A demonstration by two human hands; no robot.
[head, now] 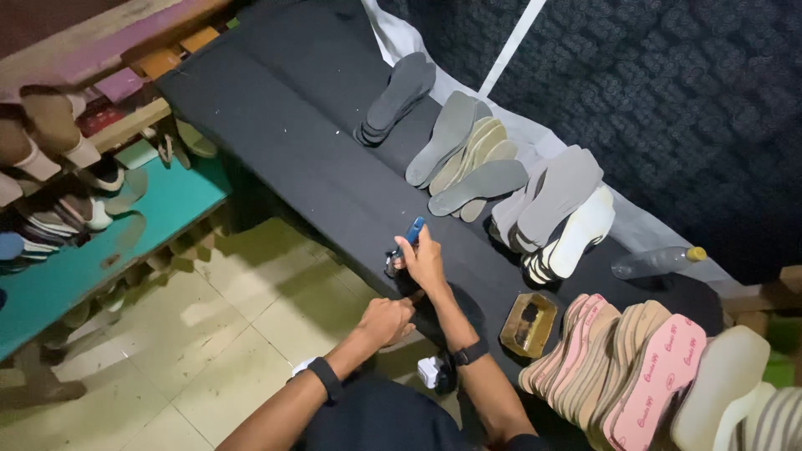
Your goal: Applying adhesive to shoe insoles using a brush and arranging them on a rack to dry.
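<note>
My right hand (424, 260) grips a tool with a blue handle (413, 230) and a metal head (391, 263), held over the black fabric-covered bench (276, 125). My left hand (386, 320) is closed on the front edge of the black fabric just below it. Both wrists wear dark bands. What the tool's head touches is hidden by my fingers.
Grey insoles (468, 159), a dark sole (397, 96) and white soles (576, 238) lie along the bench. Pink and tan insoles (635, 359) stack at right beside a yellowish tub (528, 324). A plastic bottle (656, 261) lies behind. Shoe racks (83, 175) stand left over tiled floor (200, 351).
</note>
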